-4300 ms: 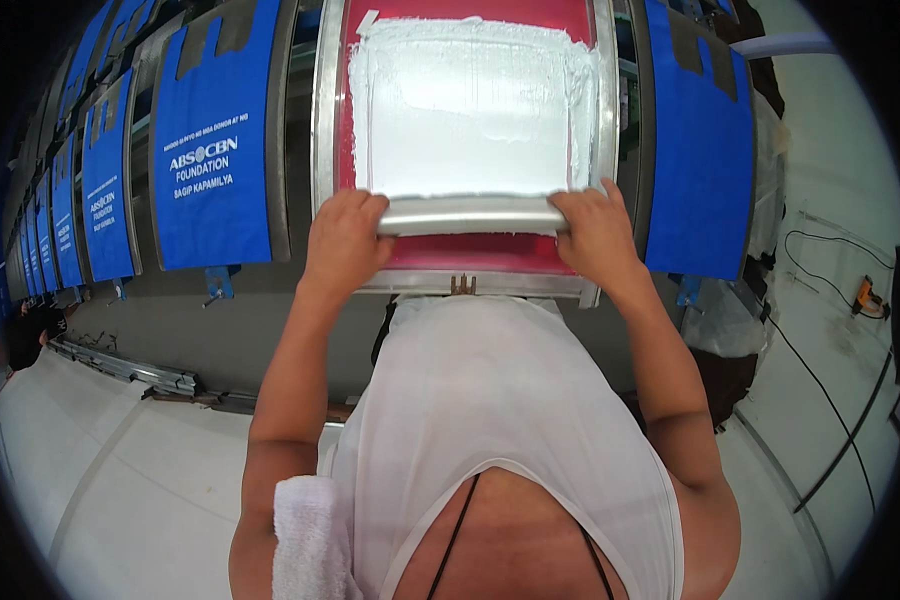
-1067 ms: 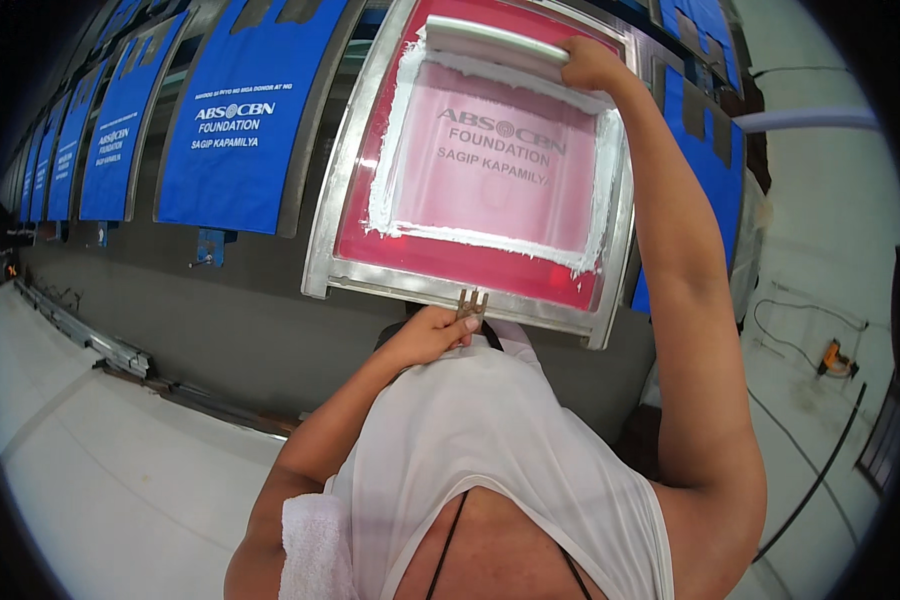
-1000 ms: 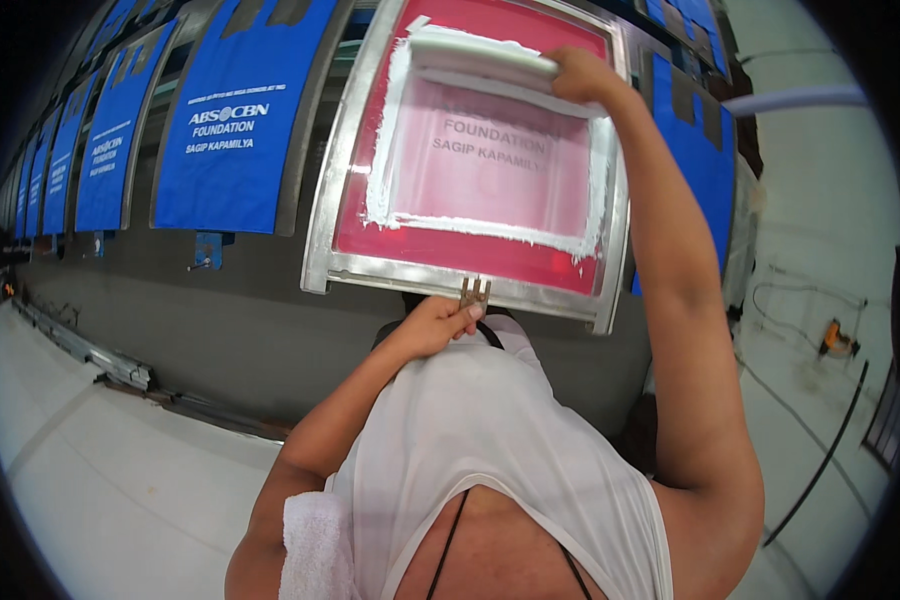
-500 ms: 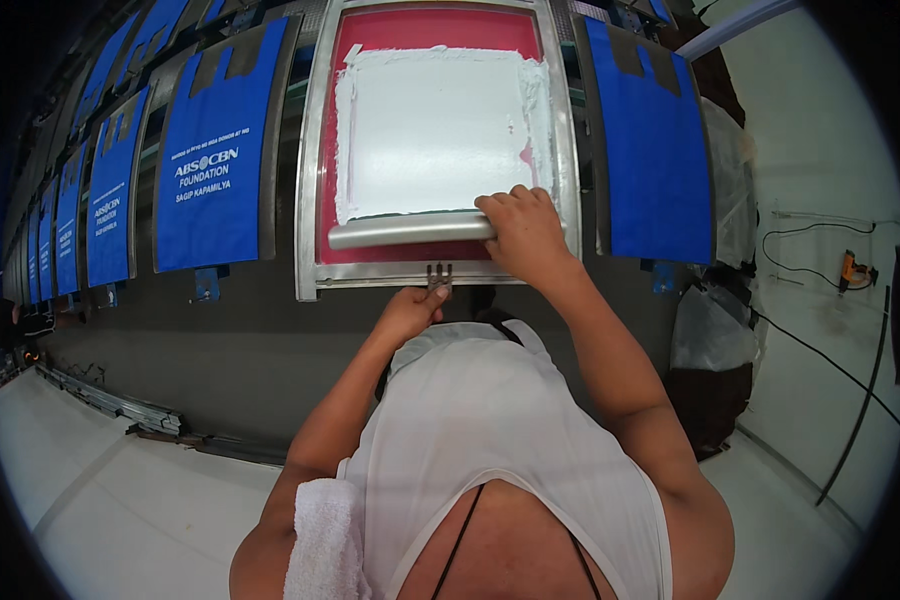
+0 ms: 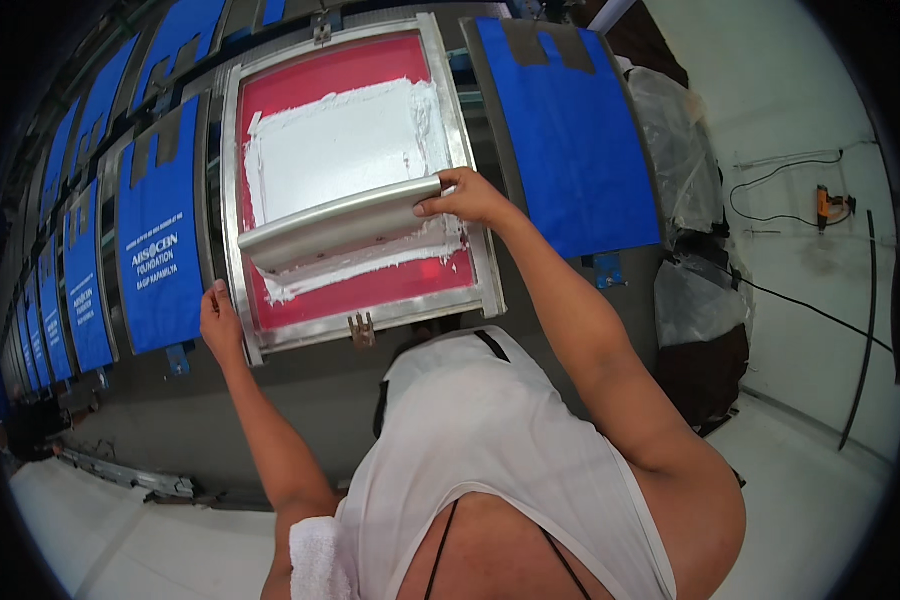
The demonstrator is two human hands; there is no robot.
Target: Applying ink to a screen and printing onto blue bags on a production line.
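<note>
My right hand (image 5: 467,197) grips the right end of a long metal squeegee (image 5: 340,225), thumb on its near face and fingers over the top. The squeegee lies across the front part of a printing screen, its near face smeared with white ink. White ink (image 5: 340,150) covers the middle of the red mesh (image 5: 390,300), thicker along the edges. A metal screen frame (image 5: 455,110) surrounds the mesh. My left hand (image 5: 222,318) is closed at the frame's left rail, beside a blue bag (image 5: 160,240) with white print; its fingertips are partly hidden.
Several blue bags lie flat on boards in a row to the left. An unprinted blue bag (image 5: 580,150) lies to the right. A metal clip (image 5: 362,330) sits at the frame's front edge. Clear plastic sheeting (image 5: 705,300), cables and an orange-black tool (image 5: 832,207) are farther right.
My left hand has moved from the front clip to the frame's left side. The squeegee has tilted, showing its near face, and white ink now lies in front of it. The view has turned.
</note>
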